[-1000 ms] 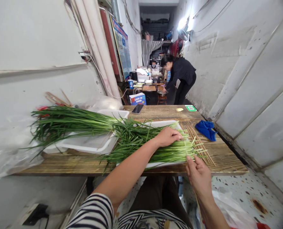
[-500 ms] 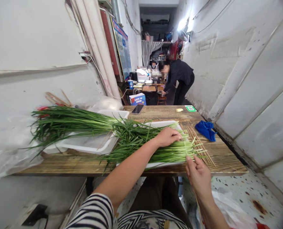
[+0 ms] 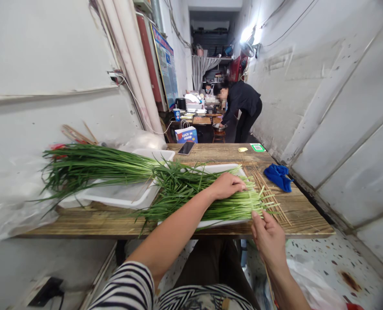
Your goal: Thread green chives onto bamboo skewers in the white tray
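Green garlic chives [image 3: 233, 206] lie in a white tray, pale stem ends to the right, leaves to the left. Across the stems rests my left hand [image 3: 228, 186], palm down, fingers closed on the stalks; its fingertips are partly hidden. My right hand [image 3: 269, 232] is at the near right corner of the bundle, thumb and fingers pinched together close to the stem ends. A thin bamboo skewer [image 3: 270, 286] shows below it, along the wrist, and seems held in that hand; its upper part is hidden. Several loose bamboo skewers [image 3: 269, 191] lie just right of the chives.
Another chive bunch [image 3: 104, 165] lies over a second white tray [image 3: 139, 200] at left. On the wooden table [image 3: 307, 217] are a blue cloth [image 3: 279, 175], a phone [image 3: 186, 147] and a green code card [image 3: 257, 147]. Farther back, a person [image 3: 243, 103] bends over a metal basin [image 3: 219, 127].
Both hands and the chives stay in nearly the same place. The person in the background has shifted slightly over the basin.
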Demonstrator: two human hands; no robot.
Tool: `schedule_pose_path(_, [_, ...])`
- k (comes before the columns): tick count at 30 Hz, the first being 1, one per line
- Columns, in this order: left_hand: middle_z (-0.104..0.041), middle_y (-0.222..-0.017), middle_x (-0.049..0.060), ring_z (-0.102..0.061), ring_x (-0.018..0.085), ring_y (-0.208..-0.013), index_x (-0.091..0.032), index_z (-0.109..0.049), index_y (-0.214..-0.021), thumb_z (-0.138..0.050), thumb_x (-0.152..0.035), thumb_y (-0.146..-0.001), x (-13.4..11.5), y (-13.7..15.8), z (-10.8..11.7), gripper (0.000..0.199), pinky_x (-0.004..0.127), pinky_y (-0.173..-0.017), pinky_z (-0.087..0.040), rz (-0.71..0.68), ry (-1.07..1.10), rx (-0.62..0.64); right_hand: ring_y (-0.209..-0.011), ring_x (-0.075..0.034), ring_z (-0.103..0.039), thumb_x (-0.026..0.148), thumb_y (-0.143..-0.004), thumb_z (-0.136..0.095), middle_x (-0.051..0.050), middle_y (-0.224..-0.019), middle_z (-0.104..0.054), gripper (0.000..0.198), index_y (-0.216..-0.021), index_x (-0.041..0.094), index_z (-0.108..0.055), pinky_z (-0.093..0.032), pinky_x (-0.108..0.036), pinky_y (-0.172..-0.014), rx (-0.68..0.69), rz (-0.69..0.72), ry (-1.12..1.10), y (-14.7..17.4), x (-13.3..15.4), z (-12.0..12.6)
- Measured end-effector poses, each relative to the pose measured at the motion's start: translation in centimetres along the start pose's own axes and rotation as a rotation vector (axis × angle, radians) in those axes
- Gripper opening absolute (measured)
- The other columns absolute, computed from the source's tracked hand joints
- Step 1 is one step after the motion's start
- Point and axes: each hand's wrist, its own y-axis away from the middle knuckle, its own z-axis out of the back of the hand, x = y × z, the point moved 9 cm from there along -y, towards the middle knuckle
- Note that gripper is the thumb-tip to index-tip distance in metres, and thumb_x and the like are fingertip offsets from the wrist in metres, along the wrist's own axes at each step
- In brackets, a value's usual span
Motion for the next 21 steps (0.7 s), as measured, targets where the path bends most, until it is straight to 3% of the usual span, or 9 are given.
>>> schedule_pose_path(14, [-0.074,-0.09,0.007,-0.066,0.017,-0.086,-0.011,-0.074,-0.086,-0.062,-0.024,-0.076,0.39,0.13,0.27,0.021,0.023,-0.079,-0.047,0.026,0.09,-0.051,-0.034,-0.005,-0.021,0.053,-0.078,-0.064,0.013,-0.04,-0.03,0.037,-0.073,0.021,-0.045,-0.013,-0.019,-0.034,0.015,-0.006,-0.001,-0.09,0.15,-0.21])
schedule_pose_path(21, [-0.074,-0.087,0.005,-0.067,0.016,-0.084,-0.012,-0.075,-0.083,-0.06,-0.025,-0.077,0.32,0.23,0.43,0.02,0.021,-0.075,-0.047,0.021,0.016,-0.082,-0.033,-0.005,-0.022,0.052,-0.079,-0.063,0.012,-0.039,-0.033,0.037,-0.072,0.021,-0.043,-0.014,-0.019,-0.034,0.015,0.002,0.018,0.01,0.28,-0.22])
